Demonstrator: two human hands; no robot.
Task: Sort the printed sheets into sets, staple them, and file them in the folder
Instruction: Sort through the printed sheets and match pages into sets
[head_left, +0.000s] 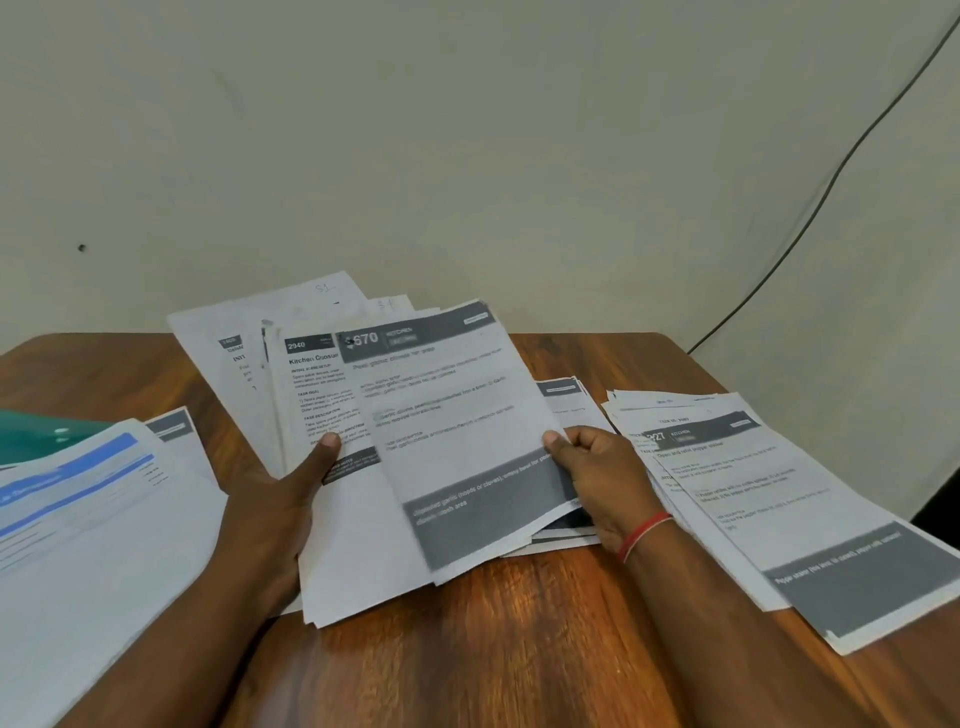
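Observation:
My left hand (283, 499) holds a fanned bundle of printed sheets (311, 395) above the wooden table, thumb on top. My right hand (602, 478) pinches the right edge of the front sheet (457, 415), headed "670 Kitchen" with a grey band at its foot, and that sheet is blurred. A small stack of sheets (563, 400) lies flat on the table under my right hand. Another pile (769, 493), topped by a sheet with a dark header and grey footer, lies at the right. A teal folder (36, 431) shows at the left edge, partly under papers.
A stack of sheets with blue headings (88, 509) covers the left of the wooden table (493, 634). The table's far edge meets a pale wall. A black cable (831, 192) runs down the wall at the right.

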